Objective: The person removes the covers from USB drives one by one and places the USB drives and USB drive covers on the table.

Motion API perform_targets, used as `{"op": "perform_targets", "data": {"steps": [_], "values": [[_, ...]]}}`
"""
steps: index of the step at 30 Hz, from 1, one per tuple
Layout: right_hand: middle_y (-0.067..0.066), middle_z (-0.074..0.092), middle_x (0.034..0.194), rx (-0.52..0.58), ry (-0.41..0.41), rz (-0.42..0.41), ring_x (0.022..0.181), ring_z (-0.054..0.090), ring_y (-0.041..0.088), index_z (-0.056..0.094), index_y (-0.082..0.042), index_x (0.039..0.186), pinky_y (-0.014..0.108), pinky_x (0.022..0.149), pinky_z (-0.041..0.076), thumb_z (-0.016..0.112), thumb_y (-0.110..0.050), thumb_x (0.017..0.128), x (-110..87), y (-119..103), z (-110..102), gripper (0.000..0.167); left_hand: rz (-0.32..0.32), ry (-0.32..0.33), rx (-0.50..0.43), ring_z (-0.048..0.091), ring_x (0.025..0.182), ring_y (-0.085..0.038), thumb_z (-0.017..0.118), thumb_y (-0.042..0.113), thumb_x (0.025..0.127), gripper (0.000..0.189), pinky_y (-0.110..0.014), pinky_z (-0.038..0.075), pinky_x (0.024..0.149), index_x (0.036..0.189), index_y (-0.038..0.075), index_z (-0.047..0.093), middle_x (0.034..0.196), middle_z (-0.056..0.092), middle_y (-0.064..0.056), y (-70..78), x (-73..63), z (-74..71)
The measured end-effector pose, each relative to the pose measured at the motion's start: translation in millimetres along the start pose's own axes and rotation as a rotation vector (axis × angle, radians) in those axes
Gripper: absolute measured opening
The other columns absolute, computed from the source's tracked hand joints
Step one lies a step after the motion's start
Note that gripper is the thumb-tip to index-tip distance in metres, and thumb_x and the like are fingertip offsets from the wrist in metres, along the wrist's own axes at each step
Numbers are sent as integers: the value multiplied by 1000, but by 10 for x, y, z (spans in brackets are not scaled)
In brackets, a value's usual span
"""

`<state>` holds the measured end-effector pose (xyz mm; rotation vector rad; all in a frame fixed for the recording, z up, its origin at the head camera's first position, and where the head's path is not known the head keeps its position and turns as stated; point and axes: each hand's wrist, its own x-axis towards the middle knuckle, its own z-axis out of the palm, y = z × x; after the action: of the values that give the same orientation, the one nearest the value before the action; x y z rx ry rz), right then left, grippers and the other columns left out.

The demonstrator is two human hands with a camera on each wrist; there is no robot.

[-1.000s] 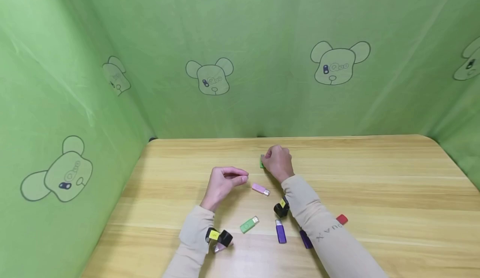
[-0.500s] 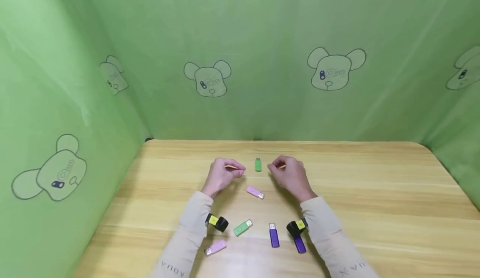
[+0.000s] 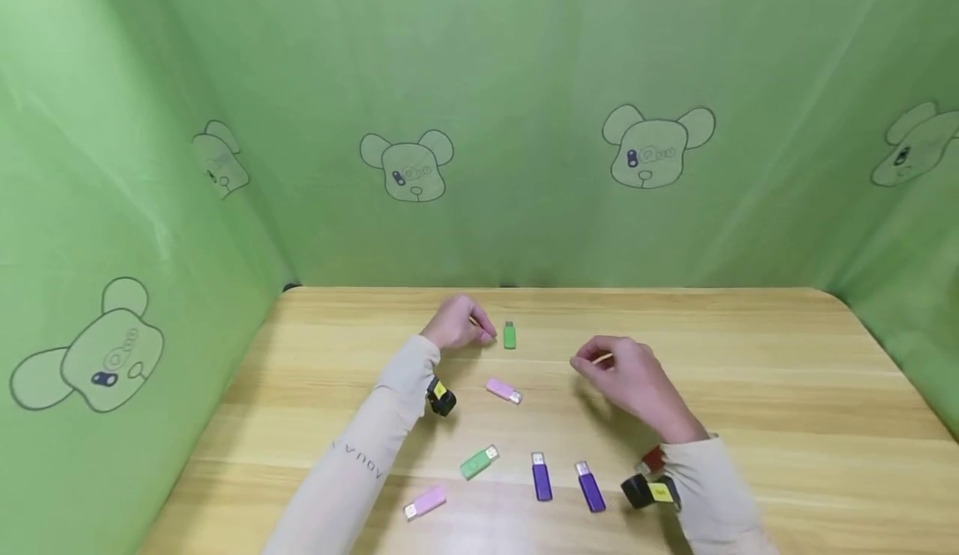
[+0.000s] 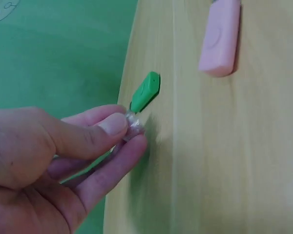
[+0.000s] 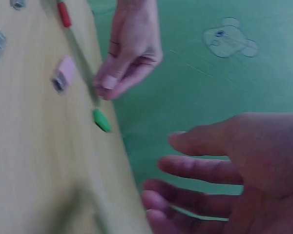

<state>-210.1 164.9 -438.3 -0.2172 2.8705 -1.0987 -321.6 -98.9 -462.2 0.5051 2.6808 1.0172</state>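
My left hand [image 3: 459, 322] is near the table's back edge, just left of a small green USB stick [image 3: 509, 336]. Between its thumb and fingers it pinches a small clear plastic piece [image 4: 133, 126], crinkled and shiny in the left wrist view. A pink USB stick [image 3: 504, 391] lies a little nearer the front. To the right, my right hand [image 3: 628, 372] hovers over the table with fingers loosely bent and apart; the right wrist view shows nothing between them. A red USB stick [image 3: 653, 459] is partly hidden by the right wrist camera.
Along the front of the wooden table [image 3: 787, 388] lie another green USB stick [image 3: 479, 462], another pink one [image 3: 425, 502] and two purple ones [image 3: 542, 478]. A red stick-like thing [image 5: 64, 13] shows beyond the pink one. Green curtains [image 3: 509, 214] enclose the back and sides.
My right hand has drawn away from the far green USB stick, moving right and nearer. My left hand has shifted slightly farther back beside that stick, its arm reaching more across the left.
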Motion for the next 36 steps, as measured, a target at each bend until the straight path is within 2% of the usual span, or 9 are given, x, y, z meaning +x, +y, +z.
{"op": "perform_targets", "data": {"steps": [2, 6, 11, 17, 20, 24, 28, 31, 36], "values": [[8, 71, 104, -11, -30, -5, 93, 66, 22, 69, -10, 106, 35, 76, 58, 63, -29, 94, -63, 39, -96, 23, 37, -23, 67, 66, 86, -15, 79, 4, 77, 10, -32, 54, 91, 84, 10, 77, 92, 76, -3, 15, 61, -1], [10, 71, 107, -29, -42, -21, 96, 66, 25, 68, -10, 109, 40, 81, 58, 63, -32, 94, -165, 144, -253, 27, 80, -45, 171, 66, 77, -12, 80, 1, 75, 11, -25, 56, 83, 81, 9, 76, 86, 76, -1, 49, 163, 2], [12, 71, 109, -17, -27, 7, 97, 67, 27, 68, -9, 112, 37, 77, 58, 63, -36, 94, -292, 319, -381, 33, 70, -89, 234, 64, 73, -11, 78, -2, 75, 13, -18, 55, 74, 81, 8, 76, 85, 75, -2, 138, 241, 32], [14, 71, 108, -40, -37, -3, 94, 68, 27, 68, -7, 112, 37, 77, 59, 65, -34, 94, -332, 425, -490, 33, 106, -103, 265, 67, 81, -14, 77, -2, 77, 12, -20, 57, 78, 85, 7, 76, 90, 75, -4, 154, 273, 21], [12, 71, 104, -55, -79, -35, 92, 69, 27, 68, -5, 110, 39, 77, 60, 66, -29, 93, -319, 452, -524, 29, 125, -84, 208, 68, 84, -15, 76, -1, 78, 12, -24, 57, 83, 88, 6, 76, 92, 76, -5, 82, 249, 4], [8, 68, 96, -52, -181, -43, 89, 68, 25, 68, -5, 105, 34, 72, 59, 68, -14, 88, -342, 482, -537, 19, 117, -47, 80, 68, 90, -19, 73, 1, 83, 15, -29, 57, 87, 98, 3, 74, 99, 74, -9, 33, 124, -47], [4, 63, 90, -41, -323, -17, 84, 59, 18, 67, -8, 100, 25, 65, 51, 70, -3, 81, -383, 509, -514, 20, 105, -8, -25, 67, 97, -25, 67, 0, 87, 22, -32, 57, 88, 109, 0, 70, 109, 71, -16, 58, -85, -91], [5, 59, 86, -38, -398, -37, 80, 51, 18, 67, -11, 96, 23, 64, 44, 70, 1, 76, -406, 518, -478, 24, 119, 7, -74, 67, 99, -29, 67, 0, 87, 26, -32, 58, 87, 113, -1, 68, 115, 69, -18, 76, -249, -97], [7, 55, 83, 9, -471, -62, 79, 47, 19, 67, -12, 90, 21, 63, 39, 72, 3, 69, -443, 520, -420, 27, 147, 23, -133, 67, 104, -32, 69, 1, 87, 30, -33, 58, 89, 117, 0, 66, 119, 68, -19, 77, -498, -61]]}}
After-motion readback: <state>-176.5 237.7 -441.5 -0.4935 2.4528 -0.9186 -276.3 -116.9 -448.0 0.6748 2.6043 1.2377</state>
